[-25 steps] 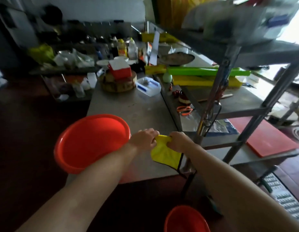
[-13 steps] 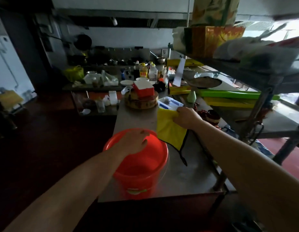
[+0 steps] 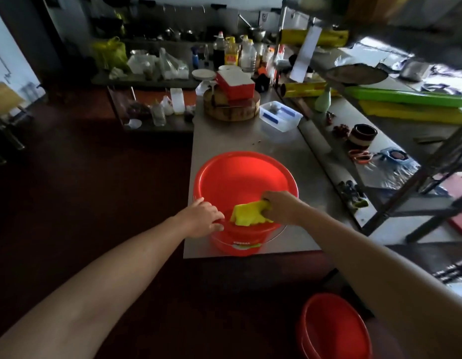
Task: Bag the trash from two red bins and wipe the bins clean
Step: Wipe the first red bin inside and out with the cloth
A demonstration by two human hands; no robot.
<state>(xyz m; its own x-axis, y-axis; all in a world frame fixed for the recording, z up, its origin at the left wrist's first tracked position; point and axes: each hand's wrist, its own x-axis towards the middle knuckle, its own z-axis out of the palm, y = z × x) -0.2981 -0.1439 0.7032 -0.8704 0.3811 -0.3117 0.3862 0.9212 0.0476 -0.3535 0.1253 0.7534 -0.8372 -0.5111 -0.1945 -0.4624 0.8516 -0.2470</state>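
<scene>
Now inside round red plastic bin (image 3: 240, 177), right hand (image 3: 281, 206) gripping yellow cloth (image 3: 248, 216), fingertips hidden, left hand (image 3: 202, 216) clasping rim, second red bin (image 3: 333, 330) cropped below, clear plastic box (image 3: 280, 119) beyond.

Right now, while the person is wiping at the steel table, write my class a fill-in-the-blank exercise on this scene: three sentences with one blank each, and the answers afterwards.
1. The right hand holds a ____ cloth inside the red bin on the steel table.
2. The left hand grips that bin by its ____.
3. A second red bin stands on the ____.

Missing words: yellow; rim; floor.
</scene>
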